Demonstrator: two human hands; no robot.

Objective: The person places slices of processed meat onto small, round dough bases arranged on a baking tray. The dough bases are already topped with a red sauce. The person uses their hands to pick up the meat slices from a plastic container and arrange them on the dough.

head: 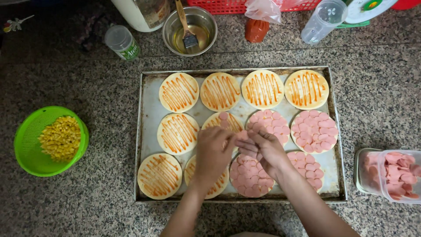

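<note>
A metal baking tray on a speckled stone counter holds several round dough bases striped with orange sauce. Those at the right, like one base, are covered with pink sausage slices. My left hand and my right hand meet over the middle of the tray, just below a partly covered base. Both hands have fingers pinched together around pink sausage slices. The hands hide parts of the bases beneath them.
A green colander of yellow corn sits at the left. A clear tub of sausage slices stands at the right. Behind the tray are a steel bowl with oil and a brush, a small capped bottle and a clear plastic cup.
</note>
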